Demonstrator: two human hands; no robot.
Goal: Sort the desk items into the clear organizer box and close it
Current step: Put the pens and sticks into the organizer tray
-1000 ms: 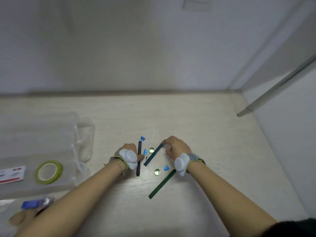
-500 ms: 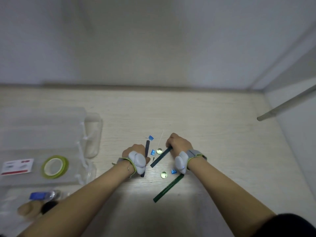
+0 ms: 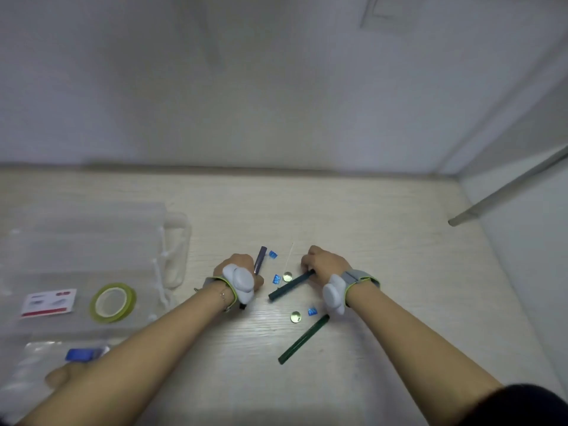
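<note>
Here we see both hands at the middle of the pale wood-grain bench (image 3: 368, 229). The left hand (image 3: 238, 270) has its grip curled round a dark grey pen (image 3: 259, 259), whose tip points toward the far edge. The right hand (image 3: 325, 264) has its grip clamped on one end of a dark green stick (image 3: 287, 290); the free end points toward the near edge. A second dark green stick (image 3: 302, 339) lies loose nearer the front edge, with small blue clips (image 3: 312, 311) and round yellowish glass beads (image 3: 295, 317) scattered between. The clear plastic organizer box (image 3: 92, 241) sits open along the left edge, holding a roll of yellow-green tape (image 3: 112, 302).
</note>
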